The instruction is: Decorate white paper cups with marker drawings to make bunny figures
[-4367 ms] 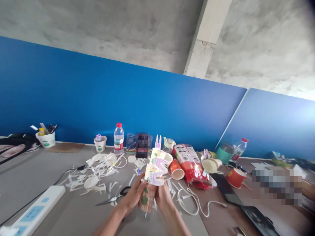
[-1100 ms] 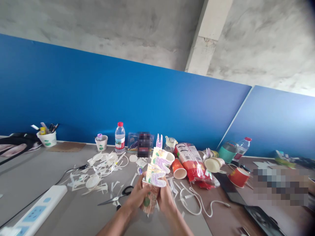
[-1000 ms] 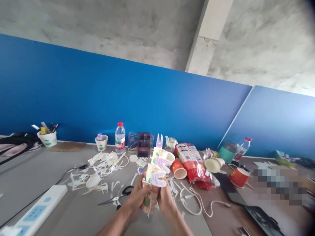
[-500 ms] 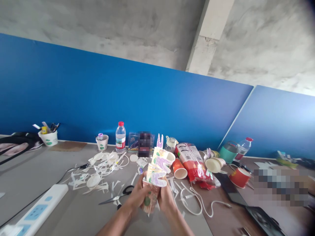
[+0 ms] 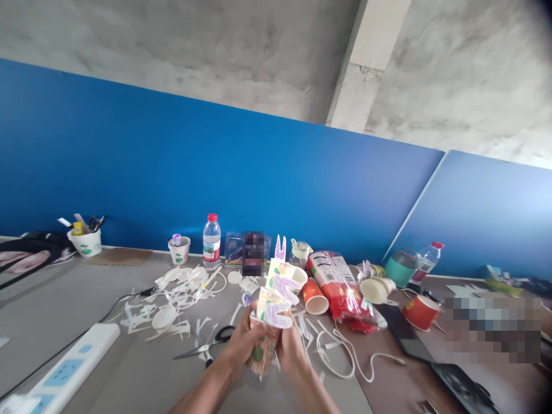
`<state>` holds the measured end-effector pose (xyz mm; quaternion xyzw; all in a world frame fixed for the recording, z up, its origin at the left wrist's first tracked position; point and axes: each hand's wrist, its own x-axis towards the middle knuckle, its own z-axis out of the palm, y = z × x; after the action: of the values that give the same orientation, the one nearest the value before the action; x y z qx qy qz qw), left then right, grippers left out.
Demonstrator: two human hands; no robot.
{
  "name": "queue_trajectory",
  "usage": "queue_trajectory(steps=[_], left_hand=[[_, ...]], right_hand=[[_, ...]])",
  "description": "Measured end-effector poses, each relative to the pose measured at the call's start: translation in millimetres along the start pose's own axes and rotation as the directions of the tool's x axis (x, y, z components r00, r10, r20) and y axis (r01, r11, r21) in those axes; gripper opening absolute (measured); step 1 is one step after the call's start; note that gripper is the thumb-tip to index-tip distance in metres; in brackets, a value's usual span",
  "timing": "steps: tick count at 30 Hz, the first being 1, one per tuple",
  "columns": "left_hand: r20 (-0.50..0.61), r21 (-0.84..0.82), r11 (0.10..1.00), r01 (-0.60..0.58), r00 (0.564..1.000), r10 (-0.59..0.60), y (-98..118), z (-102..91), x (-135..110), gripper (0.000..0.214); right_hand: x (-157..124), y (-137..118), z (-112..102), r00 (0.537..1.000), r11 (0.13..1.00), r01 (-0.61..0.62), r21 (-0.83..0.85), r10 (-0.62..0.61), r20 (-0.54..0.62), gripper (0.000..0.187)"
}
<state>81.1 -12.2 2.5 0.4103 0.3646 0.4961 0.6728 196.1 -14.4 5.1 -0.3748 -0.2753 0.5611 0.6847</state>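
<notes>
Between both hands is a paper cup coloured reddish brown, with a green mark on its side. My left hand wraps round its left side, the thumb lying across the front below the rim. Around the right side my right hand is closed, its fingers partly hidden behind the cup. A white paper cutout with purple and yellow colouring stands at the cup's top. Just beyond it is a second cup with similar purple colouring. Black-handled scissors lie open on the table left of my left hand.
Paper scraps litter the table's left middle. A water bottle stands by the blue partition. To the right are an orange cup, a red package and a white cable. A power strip lies front left.
</notes>
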Motion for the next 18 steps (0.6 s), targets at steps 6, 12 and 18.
queue_trajectory(steps=[6,12,18], left_hand=[[0.016,0.007,1.000,-0.021,1.000,0.021,-2.5,-3.0,3.4,0.070],[0.013,-0.011,1.000,0.019,1.000,-0.019,4.5,2.2,-1.7,0.071],[0.008,-0.033,0.999,0.020,1.000,-0.019,2.1,3.0,0.6,0.081]], right_hand=[[-1.1,-2.5,2.8,0.999,0.999,-0.011,0.040,0.013,-0.034,0.052],[-1.3,-3.5,2.4,1.000,0.999,-0.002,0.032,0.003,-0.015,0.050],[-4.2,-12.1,8.8,0.999,0.999,0.040,0.024,-0.040,0.019,0.043]])
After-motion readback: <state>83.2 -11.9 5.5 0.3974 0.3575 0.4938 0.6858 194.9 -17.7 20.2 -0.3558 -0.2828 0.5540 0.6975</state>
